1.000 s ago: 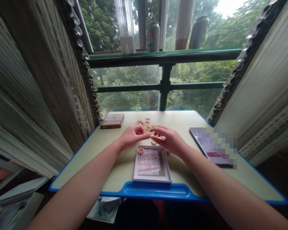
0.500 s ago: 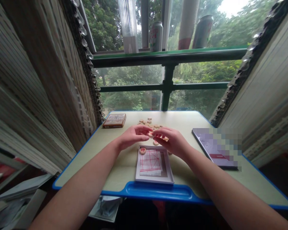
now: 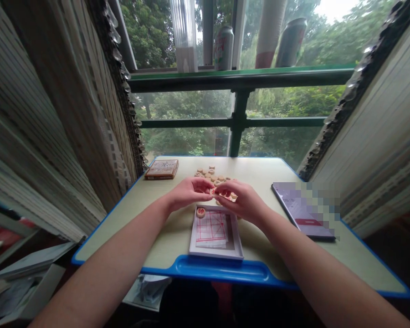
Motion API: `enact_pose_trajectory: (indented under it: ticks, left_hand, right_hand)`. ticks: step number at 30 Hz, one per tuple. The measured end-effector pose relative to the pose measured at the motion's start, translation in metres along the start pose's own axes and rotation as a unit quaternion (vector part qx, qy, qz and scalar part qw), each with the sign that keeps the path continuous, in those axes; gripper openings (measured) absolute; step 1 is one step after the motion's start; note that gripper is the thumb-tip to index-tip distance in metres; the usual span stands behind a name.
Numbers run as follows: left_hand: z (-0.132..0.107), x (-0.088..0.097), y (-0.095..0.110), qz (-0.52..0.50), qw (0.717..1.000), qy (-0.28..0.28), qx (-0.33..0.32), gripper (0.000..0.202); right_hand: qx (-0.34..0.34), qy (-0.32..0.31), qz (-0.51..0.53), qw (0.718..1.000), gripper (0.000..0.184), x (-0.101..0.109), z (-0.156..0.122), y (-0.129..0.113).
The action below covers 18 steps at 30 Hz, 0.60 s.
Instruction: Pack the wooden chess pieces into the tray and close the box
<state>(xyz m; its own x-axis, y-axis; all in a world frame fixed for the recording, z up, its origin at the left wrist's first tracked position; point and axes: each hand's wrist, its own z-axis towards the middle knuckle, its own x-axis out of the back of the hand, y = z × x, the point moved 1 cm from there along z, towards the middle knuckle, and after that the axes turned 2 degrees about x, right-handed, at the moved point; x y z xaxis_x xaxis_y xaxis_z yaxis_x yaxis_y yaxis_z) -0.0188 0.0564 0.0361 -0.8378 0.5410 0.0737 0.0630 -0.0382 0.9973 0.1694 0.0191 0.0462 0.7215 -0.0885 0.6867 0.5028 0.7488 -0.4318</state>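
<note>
Between my two hands, above the far edge of an open white box tray [image 3: 191, 241], is a round wooden Chinese chess piece [image 3: 212, 192] with a red character. My left hand [image 3: 187, 192] has its thumb and fingertips closed on the piece's left side. My right hand [image 3: 243, 199] pinches it from the right. In the tray's far left corner lies another chess piece [image 3: 201, 212] with a red character, on a folded sheet with a red grid [image 3: 210, 230]. Several loose pieces [image 3: 220, 178] lie behind my hands, some partly hidden by my right fingers.
A flat brown patterned box [image 3: 161, 169] lies at the table's far left. On the right is a dark-edged tablet-like object [image 3: 294, 209], partly blurred out. The table [image 3: 140, 246] has a blue rim with a moulded trough [image 3: 222, 271]. Cans [image 3: 223, 48] stand on the window ledge.
My hands stay close together at the piece, whose red-marked face now shows more towards me. The view has shifted slightly; the tray and loose pieces look unmoved on the table.
</note>
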Motion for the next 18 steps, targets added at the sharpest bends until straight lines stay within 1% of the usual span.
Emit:
enact_pose_trajectory:
  ticks: [4,8,11,13,15,18]
  left_hand:
    - [-0.001,-0.001,0.003,-0.011,1.0,0.005,0.007,0.035]
    - [-0.001,-0.002,0.002,-0.008,1.0,0.0,0.008,0.037]
    - [0.0,0.004,0.002,0.032,0.999,-0.015,-0.003,0.036]
    - [-0.001,0.012,0.004,0.103,0.994,-0.021,-0.009,0.035]
    - [-0.004,0.021,0.008,0.182,0.983,-0.028,0.0,0.032]
    - [-0.01,0.031,0.014,0.28,0.959,-0.046,0.003,0.028]
  right_hand:
    - [0.0,0.0,0.006,1.0,0.011,-0.003,0.0,0.002]
    - [-0.012,0.006,0.018,1.0,0.014,-0.003,0.001,0.002]
    - [-0.027,-0.007,0.031,0.999,0.013,0.001,0.001,-0.001]
    - [-0.035,-0.041,0.048,0.997,0.013,0.004,0.001,-0.005]
    - [-0.033,-0.093,0.047,0.994,0.012,0.006,0.001,-0.009]
    - [-0.014,-0.163,-0.006,0.987,0.009,0.003,0.0,-0.014]
